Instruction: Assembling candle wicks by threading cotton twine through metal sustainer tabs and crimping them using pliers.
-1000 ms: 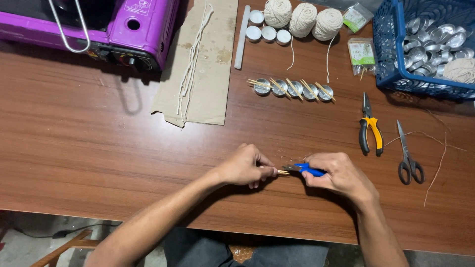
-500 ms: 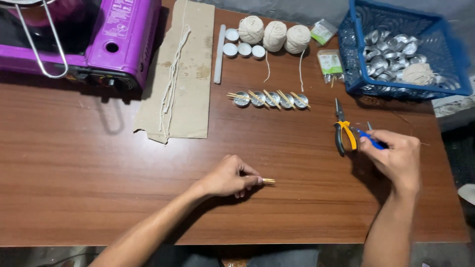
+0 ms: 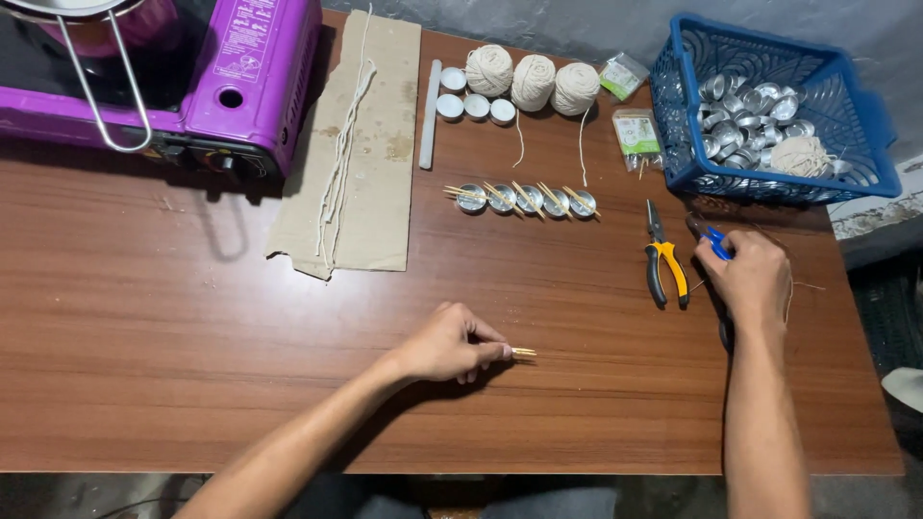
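Change: the right hand has carried the blue-handled snips away from the sticks, toward the bench's right edge beside the yellow pliers; the cut looks finished.
Left grip: left hand pinches thin wooden sticks near the front edge.
Right grip: closed around the snips' handle.

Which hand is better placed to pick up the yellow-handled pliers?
Right. The right hand, holding a blue-handled cutter, sits just beside the yellow-handled pliers. The left hand is farther off, pinching small sticks on the table.
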